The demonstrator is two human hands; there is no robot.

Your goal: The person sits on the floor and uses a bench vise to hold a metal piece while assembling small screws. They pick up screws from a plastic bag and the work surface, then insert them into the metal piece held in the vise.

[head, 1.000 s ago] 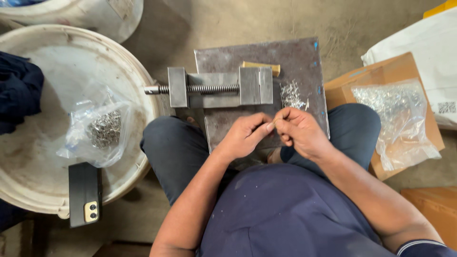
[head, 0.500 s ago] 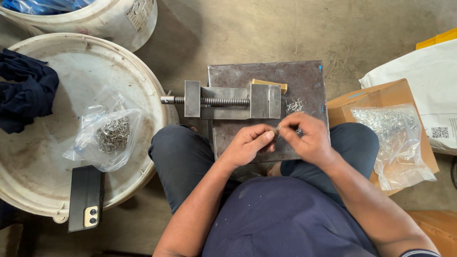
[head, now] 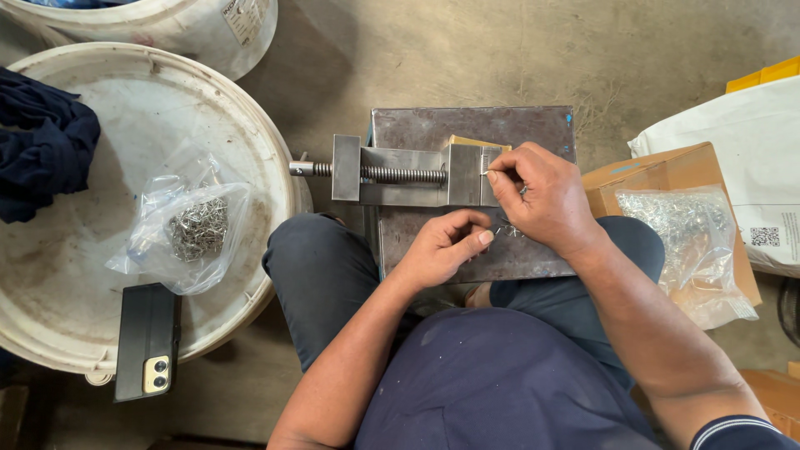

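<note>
Right hand (head: 542, 196) at small vise (head: 408, 173) on metal plate (head: 475, 129); left hand (head: 446, 248) beside.

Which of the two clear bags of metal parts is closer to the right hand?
The clear bag on the cardboard box, beside the right hand; the other bag lies on the white lid.

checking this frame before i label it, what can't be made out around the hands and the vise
Head view only:
- What the right hand pinches at the vise: too small, covered by its fingers.
- Whether the left hand holds anything: fingers curl over it.
- Small metal pieces on the steel plate: hidden behind the right hand.
- Contents of the clear bag: too small to identify.
</note>
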